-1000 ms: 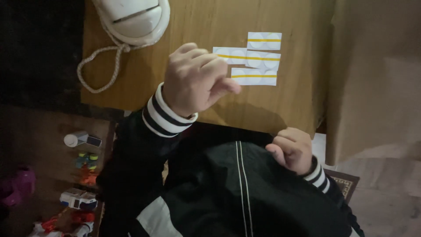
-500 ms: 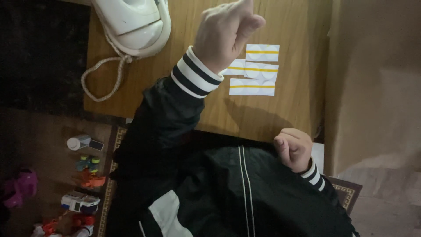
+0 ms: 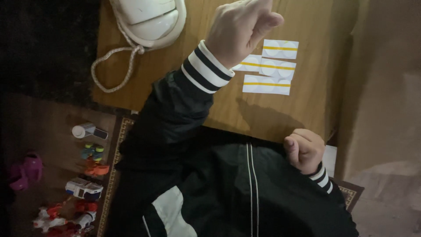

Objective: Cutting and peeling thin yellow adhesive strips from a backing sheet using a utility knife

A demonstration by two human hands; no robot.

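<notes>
My left hand hovers above the wooden table, fingers curled shut, with nothing visible in it. Its black sleeve has a striped white cuff. Just right of and below this hand lie several white paper strips, each with a yellow line and round pads, laid close together; the hand partly covers one. My right hand rests in a loose fist at the table's near edge, holding nothing that I can see. My black jacket fills the lower middle of the view.
A white corded telephone sits at the table's far left, its coiled cord looping toward the left edge. On the floor to the left lie small toys, a small bottle and a patterned rug border.
My left hand has lifted and moved farther out over the table, from beside the strips to their far-left side. My right hand has stayed at the table edge.
</notes>
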